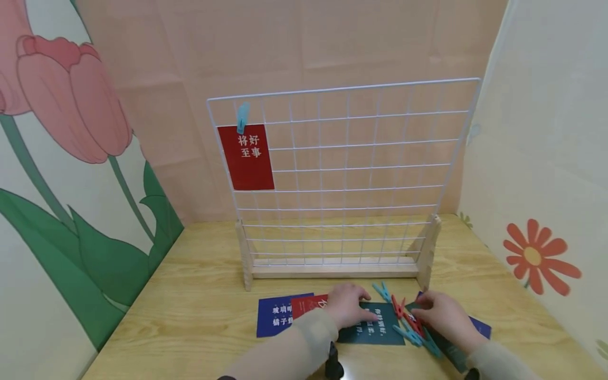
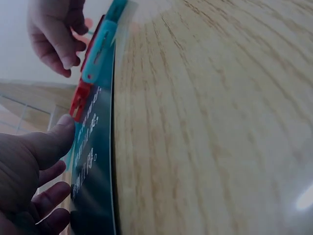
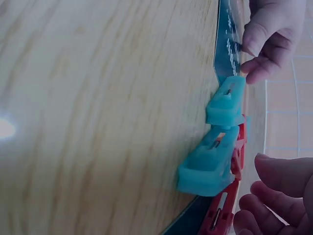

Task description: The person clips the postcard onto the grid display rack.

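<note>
My left hand (image 1: 349,306) is over a dark green card (image 1: 370,335) with white writing, fingers spread and holding nothing. Just right of it lies a pile of clothespins, with red ones (image 1: 398,309) among light blue ones (image 1: 407,335). My right hand (image 1: 446,319) hovers beside the pile, thumb and fingers loosely bent and apart in the right wrist view. Under that hand are another dark green card (image 1: 453,351) and a blue card (image 1: 481,327), both partly hidden. A red card (image 1: 306,304) overlaps a blue card (image 1: 273,316) left of my left hand.
A white wire grid (image 1: 347,170) stands upright in a wooden base (image 1: 332,272) behind the cards. At its upper left hangs a red card (image 1: 247,171), held by a light blue clothespin (image 1: 243,117). Decorated panels flank the wooden table (image 1: 190,306).
</note>
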The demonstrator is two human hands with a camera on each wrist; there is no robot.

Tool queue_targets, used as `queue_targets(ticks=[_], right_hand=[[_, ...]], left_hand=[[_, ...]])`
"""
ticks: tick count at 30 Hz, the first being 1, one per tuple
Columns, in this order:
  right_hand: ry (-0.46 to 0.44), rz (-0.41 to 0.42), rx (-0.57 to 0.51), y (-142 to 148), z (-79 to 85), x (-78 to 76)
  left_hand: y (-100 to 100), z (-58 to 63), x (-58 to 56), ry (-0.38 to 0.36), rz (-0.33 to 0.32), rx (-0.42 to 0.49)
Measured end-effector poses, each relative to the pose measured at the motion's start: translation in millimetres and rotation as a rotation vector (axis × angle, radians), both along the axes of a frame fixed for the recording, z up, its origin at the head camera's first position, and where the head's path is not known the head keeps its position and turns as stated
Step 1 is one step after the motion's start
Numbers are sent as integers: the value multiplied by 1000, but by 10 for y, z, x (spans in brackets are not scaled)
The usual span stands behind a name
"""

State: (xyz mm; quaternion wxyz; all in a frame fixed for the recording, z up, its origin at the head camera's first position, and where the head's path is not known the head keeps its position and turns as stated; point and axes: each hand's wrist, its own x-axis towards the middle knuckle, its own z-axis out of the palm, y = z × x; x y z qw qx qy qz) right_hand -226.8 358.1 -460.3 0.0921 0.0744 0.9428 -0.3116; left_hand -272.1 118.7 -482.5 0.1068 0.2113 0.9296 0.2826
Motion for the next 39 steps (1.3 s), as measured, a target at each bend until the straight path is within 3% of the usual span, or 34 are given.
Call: queue_targets(ticks=[7,24,30,39], right_hand=[[-5,9,38,-12,-28,-7],[-5,37,67,-57,-33,-25],[-19,36,68,-65,-21,-17],[-15,58,154,-115,15,-8]], left_hand=[[6,-21,-18,40,-2,-71],[-219,68,-86,3,25,-201],[-120,80,-72,-1,2,-204],[-20,89,-62,-11,-15,-195]])
